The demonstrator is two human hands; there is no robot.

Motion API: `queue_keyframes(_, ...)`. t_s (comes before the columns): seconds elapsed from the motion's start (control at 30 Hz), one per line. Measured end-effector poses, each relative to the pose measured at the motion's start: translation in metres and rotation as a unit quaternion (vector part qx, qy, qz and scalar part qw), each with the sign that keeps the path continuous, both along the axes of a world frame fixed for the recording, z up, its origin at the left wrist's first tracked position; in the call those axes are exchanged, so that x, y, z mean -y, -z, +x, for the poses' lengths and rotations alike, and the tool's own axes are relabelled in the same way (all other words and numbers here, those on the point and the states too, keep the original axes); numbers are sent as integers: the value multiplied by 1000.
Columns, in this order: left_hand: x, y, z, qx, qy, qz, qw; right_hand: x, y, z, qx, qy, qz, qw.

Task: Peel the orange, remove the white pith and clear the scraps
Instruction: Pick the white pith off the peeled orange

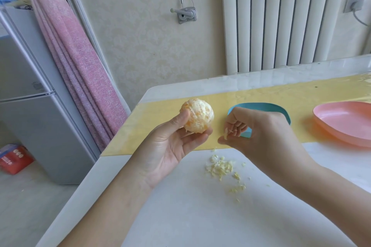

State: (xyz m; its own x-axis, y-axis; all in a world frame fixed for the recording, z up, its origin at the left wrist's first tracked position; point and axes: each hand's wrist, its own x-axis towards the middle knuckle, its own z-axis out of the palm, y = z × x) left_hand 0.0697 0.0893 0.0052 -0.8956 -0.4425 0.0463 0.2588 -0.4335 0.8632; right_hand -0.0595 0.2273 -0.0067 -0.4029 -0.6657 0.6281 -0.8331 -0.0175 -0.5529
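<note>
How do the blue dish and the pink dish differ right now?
The blue dish sits mid-table, largely hidden behind the right hand; the pink dish lies farther right, unobstructed. The pink dish's inside shows bare; the blue dish's is hidden. Both rest on the yellow mat.

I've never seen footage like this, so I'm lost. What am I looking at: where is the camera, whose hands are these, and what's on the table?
No machine here: one camera worn on a person's head looks down at their two bare hands. The left hand holds a peeled orange streaked with white pith. The right hand pinches a pith strip. More pith scraps lie on the white table. Behind, a blue dish and a pink dish sit on a yellow mat.
</note>
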Motion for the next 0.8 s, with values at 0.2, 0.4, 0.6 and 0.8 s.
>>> queue_keyframes(0.2,-2,0,-1,20,-8,13,1000,2,2,-1,-21,-8,-17,1000)
queue_keyframes(0.4,-2,-2,-1,55,-48,48,996,-1,-1,-7,-67,7,-28,997)
queue_keyframes(0.6,-10,-2,-3,76,-61,78,992,2,-1,-9,-92,45,-30,994)
queue_keyframes(0.8,-11,3,-6,70,-36,108,991,2,2,-10,-59,-13,-56,997)
